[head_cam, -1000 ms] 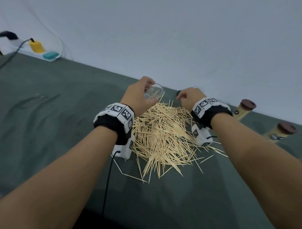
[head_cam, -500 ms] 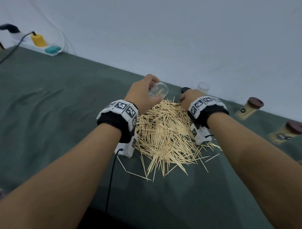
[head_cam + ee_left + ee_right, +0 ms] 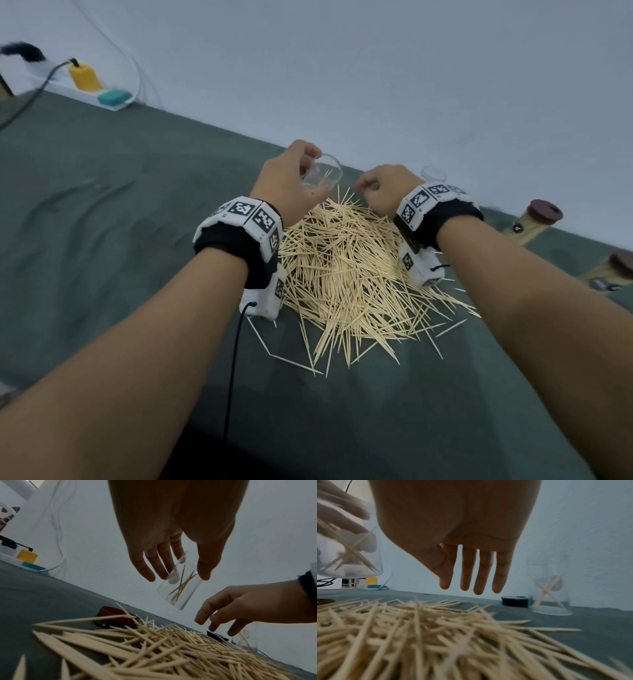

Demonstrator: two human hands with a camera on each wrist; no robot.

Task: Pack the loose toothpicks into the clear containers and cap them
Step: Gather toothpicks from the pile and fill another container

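Green cloth (image 3: 102, 240); left hand (image 3: 284, 185) gripping few-toothpick clear container (image 3: 323, 171), right hand (image 3: 383, 192) loose, empty.

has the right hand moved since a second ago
Yes. The right hand has lifted off the far edge of the toothpick pile and shifted slightly toward the held container.

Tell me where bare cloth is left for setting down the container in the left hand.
Bare green cloth lies left of the toothpick pile, up to the power strip; another bare patch lies in front of the pile. Crowded: the pile itself, and behind it the brown cap, black cap and standing container.
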